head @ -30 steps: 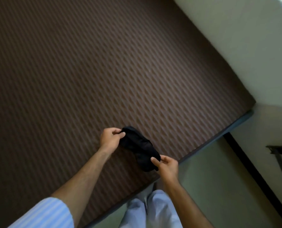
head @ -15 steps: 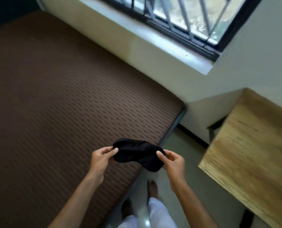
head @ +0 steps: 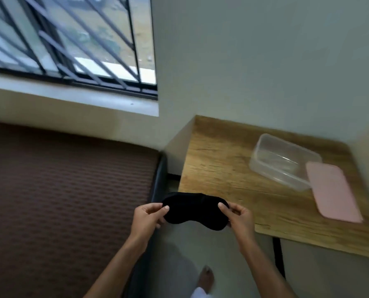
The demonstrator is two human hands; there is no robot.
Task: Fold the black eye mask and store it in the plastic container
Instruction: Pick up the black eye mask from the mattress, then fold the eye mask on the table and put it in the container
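— Nearest, at the bottom edge?
— A bare foot (head: 206, 280) on the pale floor (head: 222, 250), lower centre, with a scrap of white trouser beside it. Two bare forearms rising from the bottom edge toward mid-frame.

— And the grip on each side?
— Left hand (head: 147, 216) pinched closed on the left end of the black eye mask (head: 195, 210), thumb on top, fingers curled under. Right hand (head: 239, 217) pinched closed on the right end in the same way.

— Where exactly, that mask?
— Just below centre of the frame, held in the air, stretched flat and unfolded between the two hands, in front of the near left corner of the tabletop (head: 222, 168). Whether touching that edge: cannot tell.

— Further back?
— To the left, a brown patterned mattress (head: 67, 190) filling the lower left. To the right, the wood-grain tabletop, carrying a clear plastic container (head: 284, 161) in the right middle of the frame, open and empty. Just beside it, toward the right edge, a pink lid (head: 332, 193) lying flat, its near corner touching or overlapping the container's end.

— Farthest?
— A barred window (head: 71, 39) in the upper left above a pale sill, and a plain grey-green wall (head: 265, 61) across the upper right
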